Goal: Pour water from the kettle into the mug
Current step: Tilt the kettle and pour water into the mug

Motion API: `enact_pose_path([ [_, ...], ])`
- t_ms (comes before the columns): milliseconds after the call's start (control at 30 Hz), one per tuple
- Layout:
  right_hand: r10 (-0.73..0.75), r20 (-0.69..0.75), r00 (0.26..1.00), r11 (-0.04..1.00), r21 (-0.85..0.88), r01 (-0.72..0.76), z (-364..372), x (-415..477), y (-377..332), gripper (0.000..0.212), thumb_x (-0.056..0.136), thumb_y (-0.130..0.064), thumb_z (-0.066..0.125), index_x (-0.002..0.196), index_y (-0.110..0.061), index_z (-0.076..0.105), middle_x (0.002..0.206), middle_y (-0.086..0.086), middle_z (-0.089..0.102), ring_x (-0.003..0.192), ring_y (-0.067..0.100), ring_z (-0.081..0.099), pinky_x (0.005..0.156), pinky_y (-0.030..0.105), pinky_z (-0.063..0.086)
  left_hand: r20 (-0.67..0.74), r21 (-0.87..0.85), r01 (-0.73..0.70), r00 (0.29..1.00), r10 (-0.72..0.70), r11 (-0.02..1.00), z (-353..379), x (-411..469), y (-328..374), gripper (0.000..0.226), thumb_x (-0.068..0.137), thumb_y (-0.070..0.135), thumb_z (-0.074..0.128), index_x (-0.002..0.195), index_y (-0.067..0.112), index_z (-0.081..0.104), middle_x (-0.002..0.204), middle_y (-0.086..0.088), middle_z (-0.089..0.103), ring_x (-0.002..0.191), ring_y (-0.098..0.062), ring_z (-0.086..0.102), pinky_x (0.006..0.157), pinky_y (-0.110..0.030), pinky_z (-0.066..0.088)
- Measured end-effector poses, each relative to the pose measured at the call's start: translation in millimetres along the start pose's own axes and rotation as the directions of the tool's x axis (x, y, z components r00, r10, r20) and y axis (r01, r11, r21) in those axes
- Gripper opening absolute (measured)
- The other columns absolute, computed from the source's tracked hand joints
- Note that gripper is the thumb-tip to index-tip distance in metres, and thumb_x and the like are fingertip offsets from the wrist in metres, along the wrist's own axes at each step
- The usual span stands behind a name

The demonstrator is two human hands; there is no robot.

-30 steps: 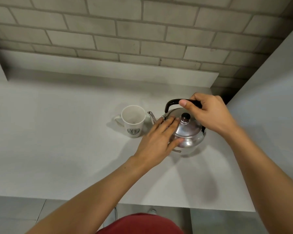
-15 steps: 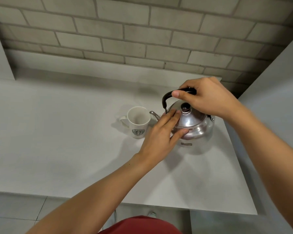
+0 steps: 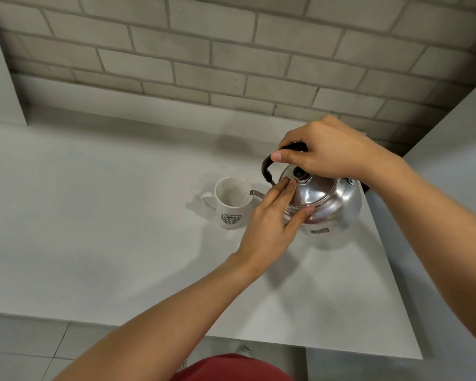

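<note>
Glossy polished metal kettle with black plastic-looking handle, smooth glazed ceramic mug, matt white counter

Head camera looks steeply down, close over the counter.

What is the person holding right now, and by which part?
The shiny steel kettle: the right hand grips its black arched handle, while the left hand lies flat against its domed lid.

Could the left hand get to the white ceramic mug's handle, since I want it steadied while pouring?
Probably yes: the left hand rests on the steel kettle's lid, and bare counter surrounds the mug's handle.
</note>
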State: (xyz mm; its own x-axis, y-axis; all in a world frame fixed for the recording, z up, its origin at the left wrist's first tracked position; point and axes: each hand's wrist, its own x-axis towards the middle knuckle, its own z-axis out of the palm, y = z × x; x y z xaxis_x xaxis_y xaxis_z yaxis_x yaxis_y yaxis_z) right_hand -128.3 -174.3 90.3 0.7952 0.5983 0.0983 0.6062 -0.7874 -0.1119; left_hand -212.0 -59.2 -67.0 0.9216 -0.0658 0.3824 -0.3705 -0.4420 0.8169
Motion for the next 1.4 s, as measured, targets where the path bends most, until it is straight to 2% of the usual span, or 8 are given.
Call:
enact_pose_path([
  [167, -0.003, 0.036, 0.999, 1.000, -0.021, 0.004, -7.3, 4.3, -6.6, 0.040, 0.098, -0.058, 0.059, 0.104, -0.025, 0.081, 0.068, -0.011, 0.070, 0.067, 0.004, 0.061, 0.062, 0.033, 0.051, -0.022, -0.055, 0.024, 0.999, -0.026, 0.998, 6.1, 0.2, 1.8, 0.062, 0.101, 0.047, 0.060, 0.153, 0.016, 0.047, 0.158, -0.005, 0.047, 0.145, -0.013, 0.040, 0.112, -0.002, 0.021],
  [300, -0.016, 0.054, 0.998, 0.999, -0.050, 0.019, -14.6, 7.9, -11.1, 0.039, 0.098, -0.058, 0.060, 0.103, -0.027, 0.082, 0.063, -0.017, 0.064, 0.066, 0.007, 0.058, 0.064, 0.034, 0.050, -0.046, -0.087, 0.035, 0.998, -0.039, 0.996, 7.5, 4.0, 4.9, 0.060, 0.101, 0.046, 0.061, 0.153, 0.019, 0.047, 0.158, -0.002, 0.047, 0.144, -0.010, 0.041, 0.111, -0.001, 0.023],
  [367, -0.017, 0.064, 0.998, 0.998, -0.057, 0.021, -18.8, 10.1, -12.5, 0.040, 0.098, -0.059, 0.059, 0.104, -0.027, 0.082, 0.067, -0.012, 0.069, 0.069, 0.013, 0.061, 0.065, 0.036, 0.051, -0.054, -0.092, 0.028, 0.998, -0.033, 0.995, 8.2, 6.4, 6.8, 0.060, 0.101, 0.046, 0.062, 0.152, 0.019, 0.048, 0.157, -0.002, 0.048, 0.143, -0.011, 0.043, 0.112, -0.007, 0.030],
  [500, -0.018, 0.086, 0.996, 0.997, -0.069, 0.024, -25.0, 13.0, -13.9, 0.038, 0.098, -0.058, 0.061, 0.104, -0.026, 0.082, 0.064, -0.012, 0.065, 0.066, 0.007, 0.058, 0.063, 0.036, 0.050, -0.062, -0.106, 0.040, 0.997, -0.047, 0.994, 9.9, 9.6, 9.9, 0.059, 0.101, 0.047, 0.061, 0.152, 0.020, 0.048, 0.156, 0.000, 0.049, 0.139, -0.013, 0.050, 0.110, -0.026, 0.042],
  [600, -0.009, 0.095, 0.995, 0.997, -0.075, 0.016, -28.1, 13.8, -15.7, 0.038, 0.098, -0.059, 0.061, 0.104, -0.027, 0.082, 0.066, -0.011, 0.066, 0.070, 0.015, 0.059, 0.065, 0.038, 0.051, -0.065, -0.131, 0.042, 0.997, -0.051, 0.990, 11.1, 11.2, 11.1, 0.059, 0.101, 0.046, 0.061, 0.152, 0.019, 0.049, 0.157, -0.001, 0.048, 0.142, -0.010, 0.046, 0.113, -0.031, 0.043],
  [767, 0.001, 0.116, 0.993, 0.995, -0.095, 0.010, -29.8, 17.1, -20.2, 0.038, 0.098, -0.060, 0.060, 0.101, -0.029, 0.081, 0.065, -0.007, 0.066, 0.065, 0.005, 0.054, 0.060, 0.036, 0.047, -0.069, -0.198, 0.065, 0.994, -0.080, 0.978, 13.2, 11.9, 11.1, 0.060, 0.101, 0.048, 0.060, 0.151, 0.018, 0.049, 0.156, 0.001, 0.047, 0.142, -0.010, 0.047, 0.109, -0.040, 0.049],
  [933, 0.003, 0.139, 0.990, 0.991, -0.136, 0.017, -33.8, 18.5, -25.7, 0.042, 0.098, -0.062, 0.058, 0.098, -0.027, 0.081, 0.075, 0.001, 0.073, 0.076, 0.022, 0.063, 0.069, 0.046, 0.057, -0.069, -0.279, 0.091, 0.991, -0.115, 0.956, 15.2, 12.3, 11.4, 0.061, 0.099, 0.050, 0.062, 0.150, 0.020, 0.050, 0.154, 0.004, 0.048, 0.140, -0.010, 0.049, 0.108, -0.043, 0.051],
  [1400, -0.001, 0.171, 0.985, 0.988, -0.153, 0.028, -37.0, 22.3, -32.9, 0.039, 0.095, -0.062, 0.060, 0.097, -0.030, 0.081, 0.072, -0.005, 0.071, 0.078, 0.023, 0.065, 0.070, 0.045, 0.059, -0.097, -0.348, 0.097, 0.986, -0.139, 0.932, 15.1, 12.6, 13.7, 0.058, 0.096, 0.054, 0.065, 0.146, 0.026, 0.054, 0.147, 0.010, 0.051, 0.135, -0.003, 0.052, 0.103, -0.040, 0.055],
])
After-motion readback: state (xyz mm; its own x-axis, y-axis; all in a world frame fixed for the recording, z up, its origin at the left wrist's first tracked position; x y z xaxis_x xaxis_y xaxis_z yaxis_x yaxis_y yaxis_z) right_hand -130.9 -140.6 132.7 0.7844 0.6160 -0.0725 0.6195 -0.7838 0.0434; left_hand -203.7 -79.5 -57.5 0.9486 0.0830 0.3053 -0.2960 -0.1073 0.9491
